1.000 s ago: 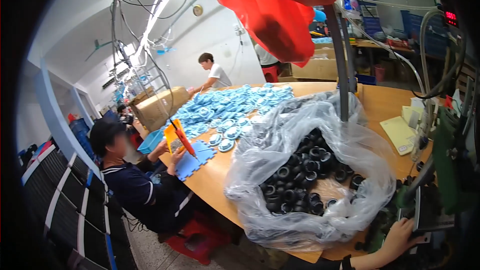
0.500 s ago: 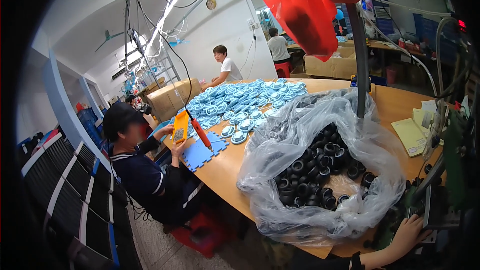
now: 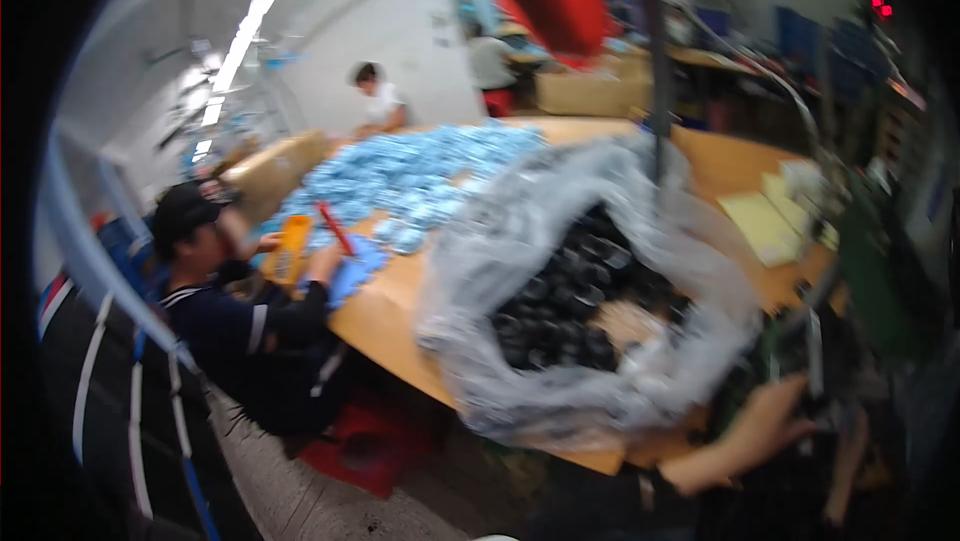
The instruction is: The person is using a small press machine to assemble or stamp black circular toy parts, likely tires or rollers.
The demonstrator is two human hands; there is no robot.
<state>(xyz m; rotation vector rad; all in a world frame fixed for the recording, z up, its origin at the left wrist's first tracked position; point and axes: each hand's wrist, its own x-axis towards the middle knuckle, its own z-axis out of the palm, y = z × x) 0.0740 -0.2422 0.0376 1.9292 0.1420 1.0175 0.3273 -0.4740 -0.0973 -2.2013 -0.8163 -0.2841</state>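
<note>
The bag gapes near the left hand, likely keeping black rings reachable; the fingers' hold is unclear.

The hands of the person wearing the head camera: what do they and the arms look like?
The left hand is ungloved, with a dark band or cuff near the wrist and what looks like a dark sleeve behind it. The right hand is too blurred to describe.

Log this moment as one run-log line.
left hand: near green machine, grip blurred | nearby: plastic bag of black parts on table | co-worker: seated, holding orange tray | view: motion-blurred
</note>
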